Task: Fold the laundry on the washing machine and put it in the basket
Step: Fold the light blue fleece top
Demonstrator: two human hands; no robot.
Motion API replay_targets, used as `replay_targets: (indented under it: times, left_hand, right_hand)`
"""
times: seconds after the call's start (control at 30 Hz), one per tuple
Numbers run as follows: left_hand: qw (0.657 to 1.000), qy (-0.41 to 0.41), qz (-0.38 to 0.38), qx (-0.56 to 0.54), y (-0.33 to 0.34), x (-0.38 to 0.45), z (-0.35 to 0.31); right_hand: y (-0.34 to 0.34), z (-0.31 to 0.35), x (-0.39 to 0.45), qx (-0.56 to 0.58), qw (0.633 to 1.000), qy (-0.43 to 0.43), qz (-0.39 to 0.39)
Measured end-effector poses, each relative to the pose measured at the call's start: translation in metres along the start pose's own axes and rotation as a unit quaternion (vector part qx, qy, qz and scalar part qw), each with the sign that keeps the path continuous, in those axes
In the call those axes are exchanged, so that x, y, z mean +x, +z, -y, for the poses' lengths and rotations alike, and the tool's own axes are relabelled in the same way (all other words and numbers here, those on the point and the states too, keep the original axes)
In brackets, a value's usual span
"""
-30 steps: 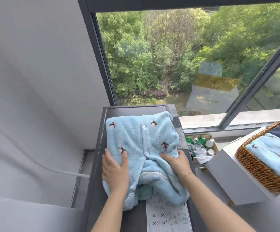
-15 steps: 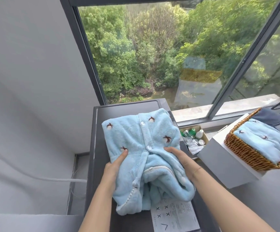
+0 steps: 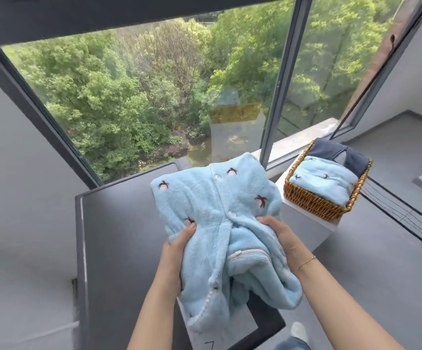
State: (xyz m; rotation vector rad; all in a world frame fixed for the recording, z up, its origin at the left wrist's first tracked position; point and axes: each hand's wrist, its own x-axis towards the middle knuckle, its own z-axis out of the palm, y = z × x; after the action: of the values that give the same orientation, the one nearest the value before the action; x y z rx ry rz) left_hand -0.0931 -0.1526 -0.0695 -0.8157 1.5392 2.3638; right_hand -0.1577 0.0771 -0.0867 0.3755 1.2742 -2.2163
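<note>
Our left hand (image 3: pixel 179 245) pinches the near left side of the folded blue pyjama top (image 3: pixel 220 223), thumb on top and fingers hidden under the cloth. Our right hand (image 3: pixel 280 238) curls round the near right side in the same way. Both grips have cloth firmly in them.

A second ago the top lay flat on the washing machine (image 3: pixel 119 223) with our palms pressing it. Now it is off the lid and hangs between our hands, its near folds drooping loose. It has also swung towards the right edge of the machine, and our view has turned that way. We judge that the folding of this piece is done and the carry to the basket is under way.

The wicker basket (image 3: pixel 316 200) sits on a white box (image 3: pixel 305 223) just off the machine's right side. It already has a folded blue piece (image 3: pixel 323 180) and a dark one (image 3: pixel 336 154) inside. A printed sheet (image 3: pixel 220 332) lies at the lid's near edge, partly under the hanging cloth. Behind is a large window (image 3: pixel 154 102) onto green trees, with grey walls on both sides.
</note>
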Motion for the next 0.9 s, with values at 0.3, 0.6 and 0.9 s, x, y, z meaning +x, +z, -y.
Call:
replay_targets:
  times: [0.3, 0.6, 0.9]
  left_hand:
    - [0.994, 0.019, 0.087, 0.07, 0.194, 0.059, 0.002]
    - [0.976, 0.007, 0.169, 0.137, 0.368, 0.126, 0.005]
    - [0.963, -0.025, 0.194, 0.185, 0.456, 0.22, 0.0]
  right_hand:
    - [-0.141, 0.111, -0.024, 0.084, 0.994, -0.057, -0.042]
    - [-0.268, 0.214, -0.025, 0.095, 0.982, -0.144, -0.079]
    - [-0.345, 0.256, 0.048, 0.128, 0.972, -0.153, -0.124]
